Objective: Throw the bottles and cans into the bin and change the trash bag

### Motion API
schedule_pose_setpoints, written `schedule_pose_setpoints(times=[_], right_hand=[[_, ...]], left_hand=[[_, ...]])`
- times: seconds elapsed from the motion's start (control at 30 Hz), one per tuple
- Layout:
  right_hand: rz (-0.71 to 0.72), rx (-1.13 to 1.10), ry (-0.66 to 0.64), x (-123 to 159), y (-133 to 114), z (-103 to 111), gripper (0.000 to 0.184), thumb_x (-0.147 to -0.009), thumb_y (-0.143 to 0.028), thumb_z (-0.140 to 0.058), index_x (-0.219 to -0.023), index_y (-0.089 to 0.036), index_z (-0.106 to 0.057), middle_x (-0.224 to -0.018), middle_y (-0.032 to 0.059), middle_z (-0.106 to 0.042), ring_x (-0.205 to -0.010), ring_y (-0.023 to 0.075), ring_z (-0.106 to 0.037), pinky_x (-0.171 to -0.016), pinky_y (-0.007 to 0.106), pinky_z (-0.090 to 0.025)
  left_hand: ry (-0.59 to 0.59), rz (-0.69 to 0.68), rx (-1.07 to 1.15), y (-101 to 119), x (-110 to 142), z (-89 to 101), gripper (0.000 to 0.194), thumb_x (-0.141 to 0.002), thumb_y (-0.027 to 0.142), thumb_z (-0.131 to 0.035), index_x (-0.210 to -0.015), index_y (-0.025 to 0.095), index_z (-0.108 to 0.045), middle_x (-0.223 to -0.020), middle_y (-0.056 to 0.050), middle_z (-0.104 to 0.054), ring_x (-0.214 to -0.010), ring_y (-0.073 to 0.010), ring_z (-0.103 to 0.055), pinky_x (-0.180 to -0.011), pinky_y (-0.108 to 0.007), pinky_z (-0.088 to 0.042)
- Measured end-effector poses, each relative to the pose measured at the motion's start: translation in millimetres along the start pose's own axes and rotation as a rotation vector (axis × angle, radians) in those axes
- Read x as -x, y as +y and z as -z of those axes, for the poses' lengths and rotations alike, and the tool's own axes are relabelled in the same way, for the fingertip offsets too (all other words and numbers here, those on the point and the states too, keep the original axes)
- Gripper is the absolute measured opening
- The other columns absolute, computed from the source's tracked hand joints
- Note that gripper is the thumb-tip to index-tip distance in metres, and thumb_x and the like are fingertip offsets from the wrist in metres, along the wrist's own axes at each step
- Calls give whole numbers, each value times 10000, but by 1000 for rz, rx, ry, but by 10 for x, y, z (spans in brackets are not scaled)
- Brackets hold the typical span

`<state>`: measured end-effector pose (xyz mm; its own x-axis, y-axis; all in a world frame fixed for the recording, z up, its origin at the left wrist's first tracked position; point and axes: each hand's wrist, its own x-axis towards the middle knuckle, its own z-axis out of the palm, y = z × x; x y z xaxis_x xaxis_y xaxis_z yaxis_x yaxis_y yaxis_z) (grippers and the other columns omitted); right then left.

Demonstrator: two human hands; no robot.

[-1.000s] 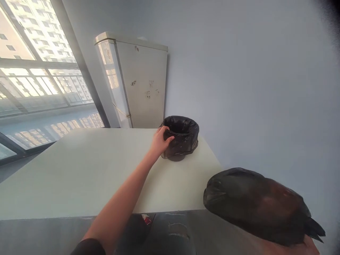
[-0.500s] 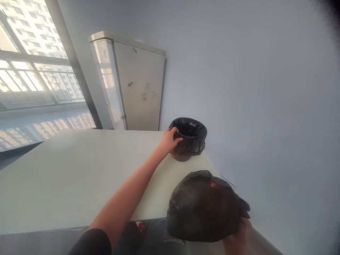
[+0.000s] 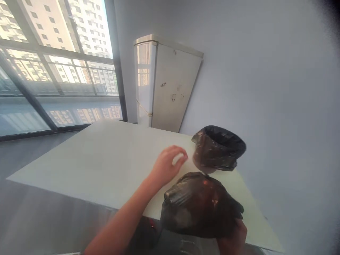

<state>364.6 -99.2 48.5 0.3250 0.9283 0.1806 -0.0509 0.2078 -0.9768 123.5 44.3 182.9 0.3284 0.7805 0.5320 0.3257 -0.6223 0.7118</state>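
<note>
My left hand (image 3: 170, 164) is over the table, its fingers curved and thumb apart, with nothing between them. It is just left of a bin (image 3: 198, 161) lined with a black plastic bag (image 3: 223, 152), and not touching it. The liner is folded over the rim, and its dark opening faces up. My right hand (image 3: 237, 235) grips a filled black trash bag (image 3: 199, 209) by its gathered end at the lower right. Reddish contents show faintly through the plastic. The bag partly hides my right fingers and hangs over the near edge of the table.
A pale tabletop (image 3: 106, 159) stretches to the left, its right side near a plain wall (image 3: 265, 88). Behind it stands an old white refrigerator (image 3: 177, 81) with worn spots. Large windows (image 3: 61, 71) are at the left, over a grey floor (image 3: 32, 209).
My left hand has let go of the lined bin's rim and pulled back toward me. The view has swung left. The filled bag stays in my right hand.
</note>
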Motion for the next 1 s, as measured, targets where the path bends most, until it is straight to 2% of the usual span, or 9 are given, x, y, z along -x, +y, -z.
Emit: schedule_pose_setpoints(times=[0.07,0.13,0.2,0.3,0.43,0.53,0.67,0.83,1.0], right_hand=[[17,-22,-48,-208,-30,-341,150,-743,-419,-842,-735,-280,-787,-852,119,-783,-1042,465,-723,-806,616,-618],[69,-42,-131,-451,-69,-757,263,-820,-489,-779,-948,-265,-831,-1057,138,-790,-1218,456,-665,-969,615,-583],[83,-70,-191,-687,-117,-1214,449,-920,-574,-637,-1204,-261,-787,-1263,105,-748,-1312,415,-621,-1083,617,-524],[42,-176,-353,-975,-228,-1862,477,-1001,-498,-523,-1364,-244,-700,-1438,81,-661,-1373,358,-583,-1177,575,-452],[82,-103,-551,-1252,-470,-2498,390,-996,-351,-586,-1360,-263,-693,-1483,47,-627,-1371,306,-579,-1205,494,-431],[211,47,-788,-1424,-606,-2796,242,-1007,-357,-620,-1158,-259,-782,-1575,21,-540,-1453,297,-495,-1245,447,-374],[243,127,-858,-1621,-516,-2920,282,-1009,-421,-638,-1179,-247,-781,-1561,52,-553,-1470,296,-476,-1234,437,-381],[169,383,-209,-1843,-243,-2607,465,-906,-604,-714,-1151,-210,-746,-1250,126,-729,-1159,319,-658,-986,460,-545],[-25,417,-631,-1723,-147,-2401,508,-890,-629,-721,-1193,-222,-748,-1169,88,-756,-1073,298,-682,-935,404,-531]], left_hand=[[-143,27,-14,-32,382,198,177,-1010,324,-644,-1158,276,-730,-1196,-43,-754,-1143,-238,-692,-1058,-414,-525],[-187,81,-73,-179,614,310,418,-949,323,-736,-1357,301,-650,-1363,-58,-703,-1263,-279,-647,-1109,-467,-505],[-89,151,-125,-419,707,395,576,-920,291,-764,-1457,293,-556,-1437,-83,-657,-1315,-305,-618,-1136,-512,-488],[157,239,-124,-790,715,558,479,-953,258,-704,-1407,279,-551,-1360,-84,-676,-1233,-273,-660,-1071,-470,-539],[386,195,-80,-1083,723,778,417,-1000,225,-597,-1407,279,-524,-1464,-99,-586,-1335,-248,-594,-1128,-439,-499],[488,214,14,-1243,732,867,278,-990,219,-578,-1264,259,-599,-1435,-100,-598,-1265,-237,-628,-1037,-387,-539],[607,392,109,-1516,708,955,168,-1044,307,-472,-983,222,-604,-1093,-63,-667,-907,-181,-650,-752,-295,-524],[744,564,344,-1727,792,895,311,-1060,449,-477,-850,220,-466,-754,28,-474,-687,-142,-443,-644,-260,-378],[635,573,414,-1704,982,697,328,-1060,479,-464,-854,224,-457,-749,30,-466,-688,-149,-436,-649,-266,-367]])
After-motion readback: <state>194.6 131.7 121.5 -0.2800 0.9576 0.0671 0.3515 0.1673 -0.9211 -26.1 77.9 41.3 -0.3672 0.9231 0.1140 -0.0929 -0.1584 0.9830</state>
